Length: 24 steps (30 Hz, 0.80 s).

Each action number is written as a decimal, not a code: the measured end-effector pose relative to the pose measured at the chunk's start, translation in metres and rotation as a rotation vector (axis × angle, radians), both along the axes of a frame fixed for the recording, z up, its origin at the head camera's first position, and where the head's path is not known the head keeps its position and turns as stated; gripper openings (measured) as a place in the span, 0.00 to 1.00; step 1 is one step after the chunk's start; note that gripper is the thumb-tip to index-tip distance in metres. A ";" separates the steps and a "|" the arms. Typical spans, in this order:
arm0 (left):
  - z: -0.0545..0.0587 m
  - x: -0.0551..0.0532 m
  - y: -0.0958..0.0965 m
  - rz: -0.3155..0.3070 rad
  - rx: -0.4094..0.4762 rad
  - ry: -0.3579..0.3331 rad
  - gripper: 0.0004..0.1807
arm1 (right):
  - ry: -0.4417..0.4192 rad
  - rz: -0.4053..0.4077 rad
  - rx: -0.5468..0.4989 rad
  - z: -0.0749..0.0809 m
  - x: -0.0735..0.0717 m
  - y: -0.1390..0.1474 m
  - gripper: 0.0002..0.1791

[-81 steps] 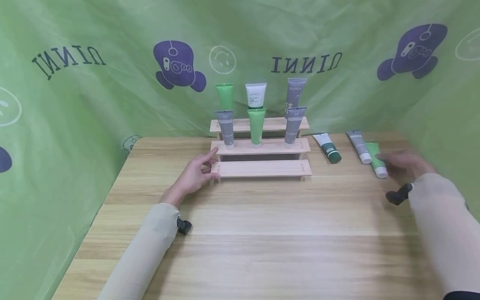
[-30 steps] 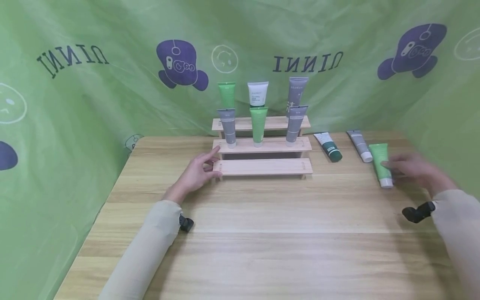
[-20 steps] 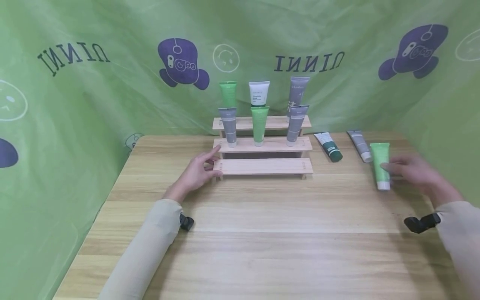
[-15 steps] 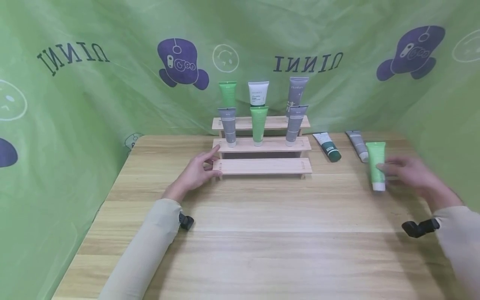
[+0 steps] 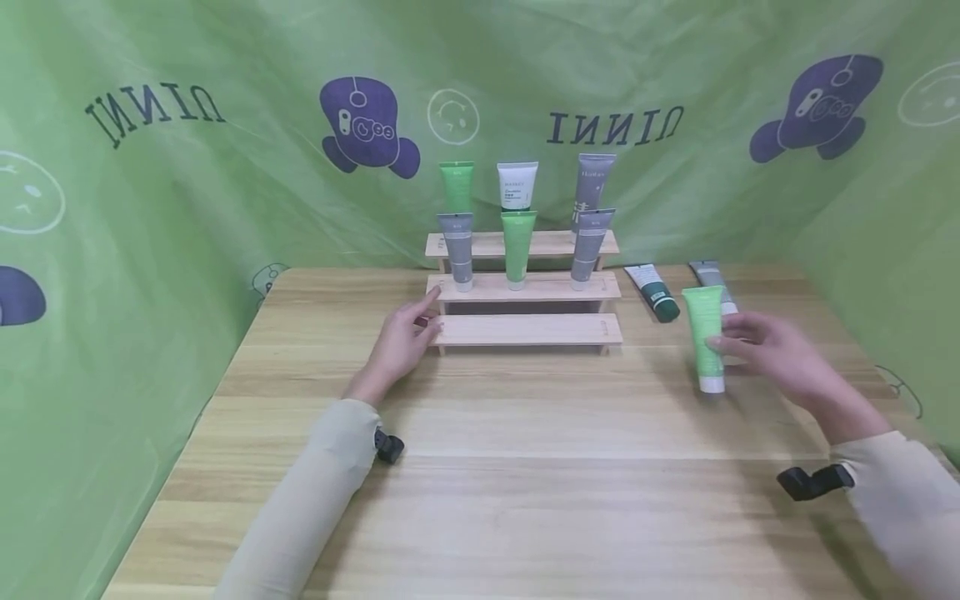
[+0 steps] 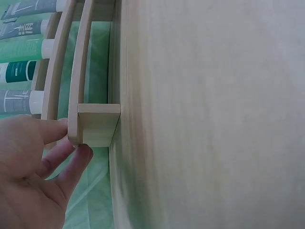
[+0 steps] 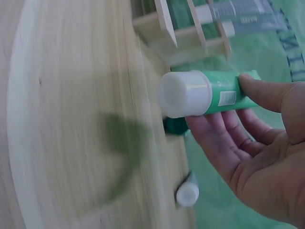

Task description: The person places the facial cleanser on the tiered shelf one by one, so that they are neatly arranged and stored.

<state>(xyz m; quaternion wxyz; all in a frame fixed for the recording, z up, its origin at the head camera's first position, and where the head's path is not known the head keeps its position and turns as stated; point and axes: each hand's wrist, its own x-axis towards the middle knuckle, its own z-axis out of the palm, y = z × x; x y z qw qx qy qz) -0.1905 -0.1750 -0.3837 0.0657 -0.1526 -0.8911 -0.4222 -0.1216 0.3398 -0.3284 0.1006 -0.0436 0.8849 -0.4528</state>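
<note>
My right hand [image 5: 776, 354] grips a light green squeeze tube [image 5: 705, 337] by its side, thumb across the front. The tube stands upright, white cap down, above the table; in the right wrist view its cap [image 7: 185, 94] faces the camera. My left hand [image 5: 397, 342] holds the left end of a three-tier wooden display rack [image 5: 525, 329], with fingertips at the end of the lowest shelf in the left wrist view. On the middle shelf stand a grey tube [image 5: 459, 250], a green tube [image 5: 517, 250] and another grey tube [image 5: 591, 248]. The lowest shelf bears no tubes.
The top shelf bears a green tube [image 5: 457, 187], a white tube [image 5: 517, 186] and a taller grey-purple tube [image 5: 588, 187]. Right of the rack lie a white and dark green tube [image 5: 654, 292] and a grey tube [image 5: 707, 273], partly hidden. Green cloth [image 5: 262, 192] hangs around the table.
My right hand has picked up the green tube from the right side of the table, turned it more upright and carried it left toward the rack. The left hand stays at the rack's end.
</note>
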 end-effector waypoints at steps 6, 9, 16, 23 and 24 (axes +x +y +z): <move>-0.001 0.001 0.000 0.006 0.013 -0.017 0.36 | 0.070 0.033 -0.105 0.000 0.007 -0.024 0.24; -0.002 0.001 -0.001 0.006 0.016 -0.022 0.36 | 0.077 0.047 -0.143 0.000 0.009 -0.037 0.23; -0.002 0.000 -0.003 0.005 0.060 -0.034 0.37 | 0.051 0.051 -0.224 0.001 0.008 -0.071 0.24; -0.003 -0.001 -0.003 0.006 0.061 -0.038 0.38 | 0.042 0.069 -0.304 0.002 0.000 -0.110 0.23; -0.003 -0.001 -0.003 0.006 0.063 -0.043 0.38 | 0.040 0.070 -0.309 0.002 -0.002 -0.115 0.23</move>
